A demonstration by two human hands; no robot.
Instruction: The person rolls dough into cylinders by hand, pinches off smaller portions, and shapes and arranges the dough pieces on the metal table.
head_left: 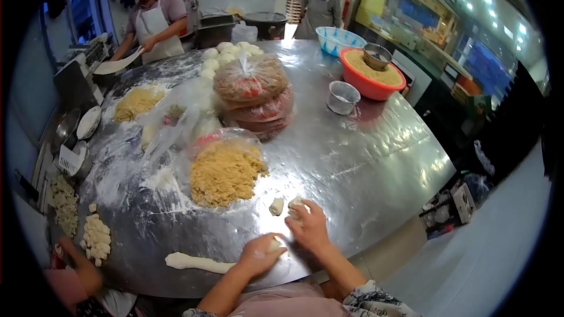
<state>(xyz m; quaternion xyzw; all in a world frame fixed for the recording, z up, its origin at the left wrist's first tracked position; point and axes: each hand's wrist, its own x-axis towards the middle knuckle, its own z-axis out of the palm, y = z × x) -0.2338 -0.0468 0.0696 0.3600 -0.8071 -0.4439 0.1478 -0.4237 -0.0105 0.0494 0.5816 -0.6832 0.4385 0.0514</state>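
Dough pieces (276,206) are gathered at the hands: one pale piece sits in the left hand (258,256), held between thumb and fingers; another lies under the curled fingers of the right hand (308,227), though whether it is gripped or only touched I cannot tell; a third rests loose on the counter (364,170), just beyond the left hand and beside the right hand's piece. To the left of the left hand, a long dough strip (198,262) lies flat, its near end passing out of sight by the forearm. For handling this well, a light pinch should do, since such soft-looking dough would probably dent under a hard squeeze. Leaving a small gap between pieces ought to stop them sticking, and a little of the flour (161,185), spread beyond and left of the hands, could help if the metal grabs. Keeping the left forearm clear of the strip would avoid flattening it. As for writing, the stacked plastic bags (252,79) well beyond the hands carry red marks, too blurred to read, and a little red shows on the clear plastic behind the yellow crumbly pile (228,173); no brand or label can be made out.
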